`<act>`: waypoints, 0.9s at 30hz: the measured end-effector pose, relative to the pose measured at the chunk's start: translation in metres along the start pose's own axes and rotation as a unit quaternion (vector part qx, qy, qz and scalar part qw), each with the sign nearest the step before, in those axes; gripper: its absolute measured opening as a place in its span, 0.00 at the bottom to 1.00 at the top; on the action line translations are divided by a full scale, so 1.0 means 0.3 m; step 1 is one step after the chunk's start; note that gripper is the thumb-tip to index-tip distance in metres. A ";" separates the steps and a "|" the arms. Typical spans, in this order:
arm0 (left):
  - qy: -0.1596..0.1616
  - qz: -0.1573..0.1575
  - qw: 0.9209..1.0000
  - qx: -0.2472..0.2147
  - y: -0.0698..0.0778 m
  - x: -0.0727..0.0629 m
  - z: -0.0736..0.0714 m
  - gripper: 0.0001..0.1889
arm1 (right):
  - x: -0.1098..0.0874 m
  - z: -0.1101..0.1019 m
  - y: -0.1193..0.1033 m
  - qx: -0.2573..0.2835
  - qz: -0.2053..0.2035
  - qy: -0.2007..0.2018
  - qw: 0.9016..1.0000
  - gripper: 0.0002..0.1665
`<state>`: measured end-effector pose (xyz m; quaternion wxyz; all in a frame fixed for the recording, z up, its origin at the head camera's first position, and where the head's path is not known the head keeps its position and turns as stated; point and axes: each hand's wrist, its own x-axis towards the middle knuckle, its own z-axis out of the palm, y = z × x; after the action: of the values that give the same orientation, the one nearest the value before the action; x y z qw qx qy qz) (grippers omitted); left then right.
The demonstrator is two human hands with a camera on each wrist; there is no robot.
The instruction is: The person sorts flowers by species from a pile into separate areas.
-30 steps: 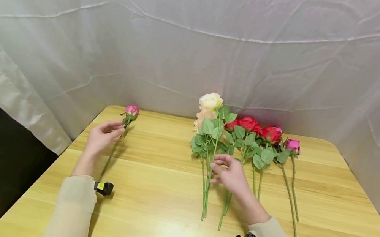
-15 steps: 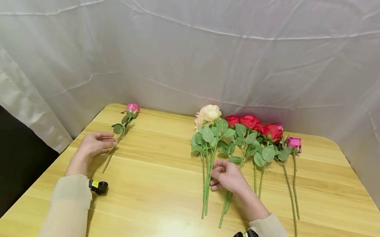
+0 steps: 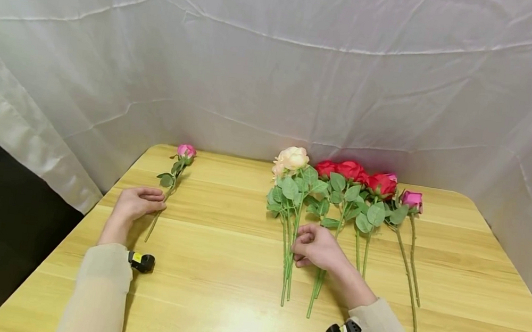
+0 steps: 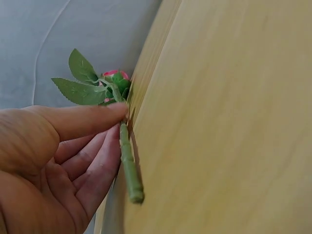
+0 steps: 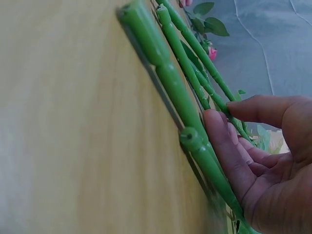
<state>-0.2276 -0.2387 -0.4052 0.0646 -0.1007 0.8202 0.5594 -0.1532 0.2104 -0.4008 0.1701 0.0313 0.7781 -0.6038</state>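
My left hand [image 3: 134, 208] pinches the stem of a pink rose [image 3: 186, 151] lying at the table's left. The left wrist view shows the thumb over that green stem [image 4: 130, 170], with the fingers behind it and two leaves [image 4: 80, 87] beyond. Right of centre, my right hand [image 3: 322, 249] holds a thin stem of the cream-peach roses [image 3: 294, 158], which lie bunched with their blooms toward the back. In the right wrist view, thumb and forefinger close around one green stem [image 5: 209, 87], while a thicker stem [image 5: 178, 87] runs beneath the fingers.
Several red roses [image 3: 351, 171] lie just right of the cream ones, their stems partly under my right forearm. Farther right are magenta roses [image 3: 411, 201] with long stems. A pale cloth [image 3: 264, 80] hangs behind the wooden table [image 3: 217, 268].
The left hand has slid down the pink rose's stem, away from the bloom. The right hand has lowered a raised cream rose onto the others and now stays nearly still.
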 end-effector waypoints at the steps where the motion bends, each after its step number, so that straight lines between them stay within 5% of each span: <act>1: 0.003 0.001 1.000 0.000 0.001 0.000 0.002 0.29 | 0.000 0.000 0.001 -0.003 -0.001 0.000 1.000 0.29; 5: 0.022 0.006 1.000 0.018 0.004 -0.002 0.013 0.26 | 0.003 0.003 0.005 -0.009 -0.005 0.004 1.000 0.30; 11: 0.054 0.009 0.993 0.105 0.018 -0.009 0.032 0.20 | 0.001 0.008 0.001 -0.023 -0.011 0.018 1.000 0.37; 16: 0.051 -0.003 0.989 0.140 0.032 -0.020 0.038 0.19 | -0.006 0.013 -0.004 -0.035 -0.017 0.021 0.999 0.39; 27: -0.019 -0.003 0.997 0.076 0.059 -0.013 0.060 0.22 | -0.009 0.004 -0.007 -0.056 -0.019 0.041 0.997 0.35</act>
<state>-0.2281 -0.2154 -0.3949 0.0896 -0.0874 0.8586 0.4971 -0.1508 0.2093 -0.3983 0.1280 0.0322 0.8175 -0.5606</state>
